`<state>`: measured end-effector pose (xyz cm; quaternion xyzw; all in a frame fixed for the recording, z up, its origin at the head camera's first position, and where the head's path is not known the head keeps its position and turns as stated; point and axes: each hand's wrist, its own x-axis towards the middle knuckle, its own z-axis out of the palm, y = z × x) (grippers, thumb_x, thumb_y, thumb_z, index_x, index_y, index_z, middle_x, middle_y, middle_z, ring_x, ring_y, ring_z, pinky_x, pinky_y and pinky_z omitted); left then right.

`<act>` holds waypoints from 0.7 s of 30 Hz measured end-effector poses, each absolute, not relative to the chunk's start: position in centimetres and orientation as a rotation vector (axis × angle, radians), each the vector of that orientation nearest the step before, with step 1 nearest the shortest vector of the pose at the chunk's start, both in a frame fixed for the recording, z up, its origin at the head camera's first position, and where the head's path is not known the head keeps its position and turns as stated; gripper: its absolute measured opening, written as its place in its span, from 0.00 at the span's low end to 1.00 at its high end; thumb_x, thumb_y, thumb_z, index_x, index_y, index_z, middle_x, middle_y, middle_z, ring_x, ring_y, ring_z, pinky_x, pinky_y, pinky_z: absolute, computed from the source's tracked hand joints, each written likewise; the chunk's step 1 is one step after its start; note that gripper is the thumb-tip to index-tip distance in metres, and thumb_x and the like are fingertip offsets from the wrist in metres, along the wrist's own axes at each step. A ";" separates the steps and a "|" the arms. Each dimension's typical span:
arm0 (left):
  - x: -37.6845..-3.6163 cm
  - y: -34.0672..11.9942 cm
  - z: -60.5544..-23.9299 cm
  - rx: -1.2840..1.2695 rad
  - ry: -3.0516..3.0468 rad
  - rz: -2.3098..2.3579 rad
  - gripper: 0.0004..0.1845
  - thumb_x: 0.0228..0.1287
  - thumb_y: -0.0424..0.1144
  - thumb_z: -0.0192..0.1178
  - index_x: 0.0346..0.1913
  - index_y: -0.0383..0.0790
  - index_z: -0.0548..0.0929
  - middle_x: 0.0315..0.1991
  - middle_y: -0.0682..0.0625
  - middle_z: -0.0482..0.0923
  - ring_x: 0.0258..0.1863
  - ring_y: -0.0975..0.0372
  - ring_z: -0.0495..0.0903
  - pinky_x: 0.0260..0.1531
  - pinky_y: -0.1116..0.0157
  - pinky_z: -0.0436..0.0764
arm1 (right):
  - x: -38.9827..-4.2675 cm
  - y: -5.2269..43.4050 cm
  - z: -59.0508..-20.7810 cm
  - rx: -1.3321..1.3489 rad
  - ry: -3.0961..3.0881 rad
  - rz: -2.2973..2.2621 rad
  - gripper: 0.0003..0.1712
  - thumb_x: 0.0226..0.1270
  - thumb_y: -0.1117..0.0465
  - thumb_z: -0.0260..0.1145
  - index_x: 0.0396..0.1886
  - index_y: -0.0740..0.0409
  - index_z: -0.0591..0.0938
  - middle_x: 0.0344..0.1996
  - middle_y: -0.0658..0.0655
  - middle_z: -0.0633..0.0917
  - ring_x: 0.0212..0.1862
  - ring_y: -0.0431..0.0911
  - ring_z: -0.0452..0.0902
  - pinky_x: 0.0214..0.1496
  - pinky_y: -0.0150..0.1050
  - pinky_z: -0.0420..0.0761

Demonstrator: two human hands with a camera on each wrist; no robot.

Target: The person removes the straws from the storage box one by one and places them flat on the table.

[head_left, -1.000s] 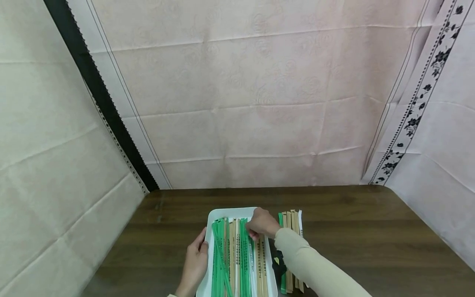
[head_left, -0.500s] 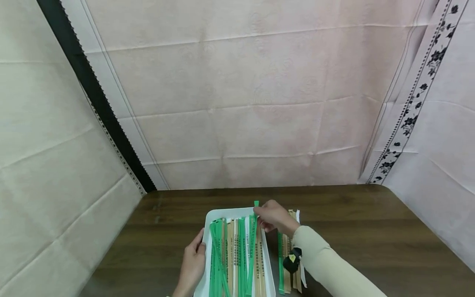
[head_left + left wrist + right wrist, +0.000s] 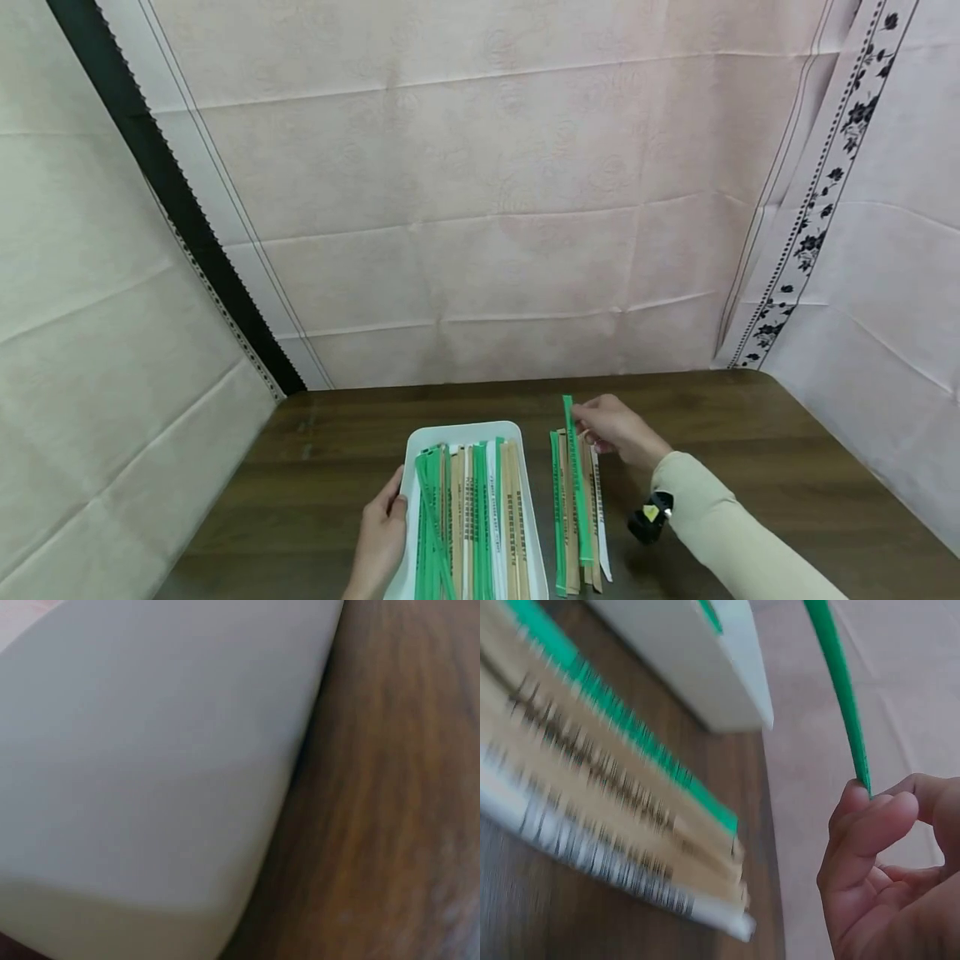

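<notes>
My right hand (image 3: 617,427) pinches a long, slim green wrapped stick (image 3: 577,492) near its far end. In the head view this stick overlaps a row of similar wrapped sticks (image 3: 562,517) in green, brown and white. The right wrist view has the held green stick (image 3: 840,690) rising from the thumb and fingertips, beside the printed row (image 3: 592,765). My left hand (image 3: 381,533) rests against the left side of a white tray (image 3: 465,432), its fingers along the outer wall. Green, brown and white wrapped sticks (image 3: 480,525) lie lengthwise in the tray, one green stick slanting across the others.
The dark wooden table (image 3: 337,467) ends at a straight back edge, with a pale cloth (image 3: 465,208) hanging behind. More cloth flanks both sides. A black device with a yellow mark (image 3: 650,514) is worn at the right wrist. The tray's outer wall (image 3: 150,750) fills much of the left wrist view.
My right hand has drawn a green stick out of the tray and carried it right, over the row on the table. My left hand has stayed by the tray.
</notes>
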<state>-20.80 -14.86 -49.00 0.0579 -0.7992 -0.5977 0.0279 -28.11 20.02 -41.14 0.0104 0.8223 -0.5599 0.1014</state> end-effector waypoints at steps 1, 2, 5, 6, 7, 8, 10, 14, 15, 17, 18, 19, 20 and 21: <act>-20.8 -14.9 -49.0 0.180 -2.469 -1.839 0.28 0.84 0.31 0.40 0.82 0.33 0.59 0.79 0.30 0.59 0.77 0.38 0.62 0.71 0.37 0.69 | -28.1 20.7 -41.4 0.041 2.445 -1.639 0.19 0.84 0.57 0.55 0.33 0.63 0.83 0.26 0.54 0.81 0.23 0.40 0.70 0.24 0.32 0.72; -20.8 -14.9 -49.0 0.182 -2.471 -1.837 0.28 0.84 0.31 0.40 0.82 0.33 0.59 0.80 0.30 0.59 0.77 0.38 0.62 0.71 0.37 0.68 | -28.0 21.3 -41.6 0.047 2.468 -1.620 0.19 0.84 0.57 0.55 0.33 0.63 0.83 0.24 0.54 0.79 0.23 0.41 0.70 0.24 0.32 0.72; -20.8 -14.9 -48.9 0.189 -2.479 -1.831 0.28 0.84 0.31 0.40 0.82 0.33 0.59 0.80 0.30 0.59 0.77 0.38 0.62 0.71 0.37 0.68 | -27.9 23.0 -42.5 0.068 2.530 -1.559 0.19 0.84 0.59 0.55 0.31 0.62 0.83 0.20 0.52 0.76 0.22 0.41 0.69 0.24 0.32 0.73; -20.8 -14.9 -48.9 0.191 -2.481 -1.831 0.28 0.84 0.31 0.40 0.82 0.33 0.59 0.80 0.31 0.59 0.77 0.38 0.62 0.71 0.37 0.68 | -27.9 23.5 -42.9 0.072 2.549 -1.543 0.19 0.83 0.59 0.56 0.30 0.62 0.82 0.19 0.51 0.75 0.21 0.41 0.69 0.23 0.32 0.73; -20.8 -14.9 -49.0 0.192 -2.486 -1.829 0.28 0.85 0.31 0.40 0.83 0.33 0.59 0.80 0.30 0.59 0.77 0.38 0.62 0.71 0.37 0.69 | -27.8 24.0 -43.3 0.075 2.562 -1.535 0.19 0.82 0.60 0.56 0.29 0.62 0.82 0.18 0.51 0.75 0.21 0.41 0.69 0.23 0.32 0.72; -20.8 -14.9 -48.9 0.195 -2.489 -1.827 0.28 0.85 0.31 0.40 0.83 0.34 0.59 0.80 0.30 0.59 0.77 0.38 0.62 0.71 0.37 0.69 | -27.7 24.5 -43.7 0.067 2.576 -1.525 0.18 0.81 0.61 0.57 0.28 0.62 0.82 0.18 0.50 0.74 0.20 0.41 0.69 0.22 0.32 0.72; -20.8 -15.0 -48.9 0.200 -2.495 -1.821 0.28 0.85 0.31 0.40 0.83 0.34 0.59 0.80 0.31 0.59 0.77 0.38 0.62 0.71 0.37 0.68 | -27.6 25.2 -44.5 0.060 2.598 -1.518 0.18 0.80 0.64 0.57 0.26 0.63 0.81 0.16 0.50 0.74 0.19 0.41 0.68 0.21 0.32 0.73; -20.8 -15.0 -48.9 0.195 -2.505 -1.821 0.28 0.85 0.31 0.39 0.83 0.34 0.58 0.80 0.31 0.59 0.77 0.38 0.62 0.71 0.37 0.68 | -27.3 26.0 -45.9 0.044 2.645 -1.511 0.16 0.78 0.68 0.56 0.27 0.66 0.81 0.18 0.53 0.75 0.21 0.42 0.71 0.22 0.35 0.79; -20.8 -15.0 -48.9 0.193 -2.507 -1.822 0.28 0.85 0.31 0.39 0.83 0.34 0.58 0.80 0.31 0.59 0.77 0.38 0.62 0.71 0.37 0.68 | -27.3 26.1 -46.2 0.046 2.654 -1.513 0.15 0.78 0.69 0.56 0.29 0.68 0.82 0.20 0.54 0.77 0.21 0.43 0.73 0.23 0.37 0.82; -20.9 -15.0 -48.9 0.190 -2.507 -1.822 0.28 0.85 0.32 0.39 0.83 0.34 0.58 0.80 0.31 0.59 0.77 0.38 0.62 0.71 0.37 0.68 | -27.3 26.1 -46.5 0.047 2.663 -1.526 0.11 0.78 0.70 0.56 0.36 0.72 0.82 0.25 0.58 0.79 0.24 0.45 0.77 0.26 0.39 0.86; -20.9 -15.0 -49.0 0.190 -2.506 -1.821 0.28 0.85 0.32 0.39 0.83 0.34 0.58 0.80 0.31 0.59 0.77 0.38 0.62 0.71 0.37 0.69 | -27.2 26.0 -46.6 0.047 2.668 -1.531 0.10 0.78 0.71 0.56 0.40 0.73 0.82 0.28 0.59 0.80 0.25 0.46 0.79 0.27 0.41 0.88; -20.9 -14.9 -48.9 0.193 -2.506 -1.822 0.28 0.85 0.32 0.39 0.83 0.34 0.58 0.80 0.31 0.59 0.77 0.39 0.63 0.71 0.37 0.69 | -27.2 26.0 -46.7 0.049 2.669 -1.533 0.10 0.79 0.71 0.56 0.43 0.75 0.81 0.30 0.61 0.81 0.26 0.47 0.80 0.28 0.42 0.88; -20.9 -14.9 -48.9 0.195 -2.504 -1.827 0.28 0.85 0.32 0.39 0.83 0.34 0.58 0.80 0.31 0.59 0.77 0.39 0.63 0.70 0.37 0.70 | -27.2 25.9 -46.7 0.047 2.681 -1.521 0.10 0.79 0.71 0.56 0.45 0.76 0.81 0.31 0.62 0.82 0.26 0.48 0.82 0.29 0.43 0.89; -20.9 -14.8 -48.9 0.200 -2.502 -1.829 0.28 0.85 0.32 0.39 0.83 0.35 0.58 0.80 0.32 0.59 0.77 0.39 0.64 0.71 0.38 0.70 | -27.1 25.9 -46.7 0.049 2.694 -1.506 0.10 0.79 0.71 0.56 0.46 0.76 0.81 0.32 0.63 0.82 0.26 0.49 0.82 0.29 0.43 0.89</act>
